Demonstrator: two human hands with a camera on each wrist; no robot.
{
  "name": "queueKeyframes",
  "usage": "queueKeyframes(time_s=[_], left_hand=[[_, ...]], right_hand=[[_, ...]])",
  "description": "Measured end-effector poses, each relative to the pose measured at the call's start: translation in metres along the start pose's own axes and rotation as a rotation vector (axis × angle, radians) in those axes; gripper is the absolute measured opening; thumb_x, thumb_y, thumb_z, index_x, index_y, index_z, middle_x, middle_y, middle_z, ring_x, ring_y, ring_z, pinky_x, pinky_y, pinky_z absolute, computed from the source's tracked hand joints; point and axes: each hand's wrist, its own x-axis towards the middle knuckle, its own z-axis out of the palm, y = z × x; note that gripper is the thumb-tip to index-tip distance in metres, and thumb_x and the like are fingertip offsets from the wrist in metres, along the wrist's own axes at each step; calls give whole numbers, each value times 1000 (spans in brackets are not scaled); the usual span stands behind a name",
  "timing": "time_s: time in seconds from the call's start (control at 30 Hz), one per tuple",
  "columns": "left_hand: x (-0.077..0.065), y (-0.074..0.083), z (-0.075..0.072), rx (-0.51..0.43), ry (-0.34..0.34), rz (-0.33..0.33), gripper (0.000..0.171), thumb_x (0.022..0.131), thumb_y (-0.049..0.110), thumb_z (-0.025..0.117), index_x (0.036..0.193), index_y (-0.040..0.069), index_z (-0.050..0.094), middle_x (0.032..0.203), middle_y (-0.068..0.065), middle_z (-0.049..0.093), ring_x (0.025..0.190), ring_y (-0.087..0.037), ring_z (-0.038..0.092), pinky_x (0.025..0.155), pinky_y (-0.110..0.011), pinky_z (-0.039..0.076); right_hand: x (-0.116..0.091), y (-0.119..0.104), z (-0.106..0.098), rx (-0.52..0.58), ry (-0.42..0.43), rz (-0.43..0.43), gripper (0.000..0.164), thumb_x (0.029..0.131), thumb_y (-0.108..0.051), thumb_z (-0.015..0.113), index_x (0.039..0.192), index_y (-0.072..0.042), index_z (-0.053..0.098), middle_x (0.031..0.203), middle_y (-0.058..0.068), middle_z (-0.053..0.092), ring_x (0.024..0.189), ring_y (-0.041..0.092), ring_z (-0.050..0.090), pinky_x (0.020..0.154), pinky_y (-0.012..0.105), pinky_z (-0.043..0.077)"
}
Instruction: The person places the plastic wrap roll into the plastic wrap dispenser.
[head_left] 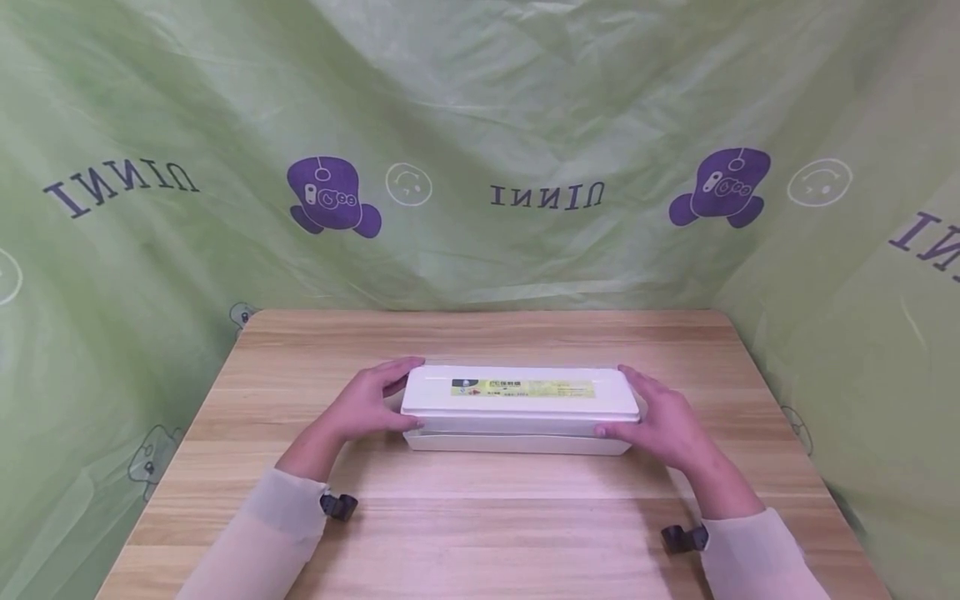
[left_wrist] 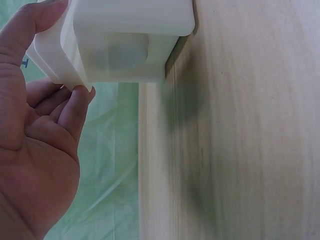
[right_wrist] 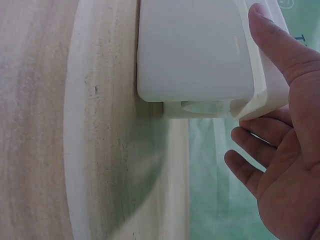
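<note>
A long white plastic box (head_left: 517,444) lies crosswise on the wooden table. Over its top is a white lid (head_left: 521,406) bearing a yellow-green printed label (head_left: 525,388). My left hand (head_left: 367,406) grips the lid's left end, thumb at the front and fingers at the back. At the right end my right hand (head_left: 663,421) holds it likewise. The left wrist view shows the lid (left_wrist: 52,47) slanting against the box (left_wrist: 130,17), which has a recess in its end. Whether the lid is seated cannot be told. The box's inside is hidden.
The wooden table (head_left: 465,525) has its far edge close to a green cloth backdrop (head_left: 480,83) printed with purple figures. More of this cloth hangs along both sides. Small black wrist devices (head_left: 339,507) sit at both sleeve cuffs.
</note>
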Motion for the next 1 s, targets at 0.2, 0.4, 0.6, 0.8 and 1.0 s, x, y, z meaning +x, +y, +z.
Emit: queueKeyframes(time_s=[0.2,0.4,0.6,0.8,1.0], left_hand=[[-4,-1,1,6,-1,7,99,68,32,98,153,11,52,156,-10,50,145,-29,46,120,-44,36],[-6,-2,3,-17,-13,-3,100,67,29,98,153,10,51,157,-11,49,142,-28,49,118,-40,38],[-8,-3,4,-24,-13,1,99,68,27,98,153,9,52,157,-12,49,141,-27,50,118,-38,38],[-9,-4,6,-20,-11,7,99,67,32,98,152,8,53,157,-12,49,141,-28,50,118,-40,38],[-11,-3,7,-30,-24,-1,100,68,33,98,152,6,52,157,-14,48,141,-28,51,118,-39,38]], right_hand=[[-2,-1,2,-3,7,-11,127,68,-77,80,159,0,36,153,34,43,138,57,42,112,69,37],[-3,-2,3,-14,7,-8,128,67,-79,79,159,1,37,153,34,44,137,57,43,111,69,38],[-7,-2,3,1,9,-5,128,67,-77,81,159,0,37,153,34,44,138,56,43,112,69,37],[-7,-2,3,-5,-5,3,127,68,-76,82,158,1,37,151,35,45,137,56,43,112,69,37],[-9,0,4,-18,-14,-4,127,69,-76,81,158,3,37,150,35,47,136,56,46,112,68,39]])
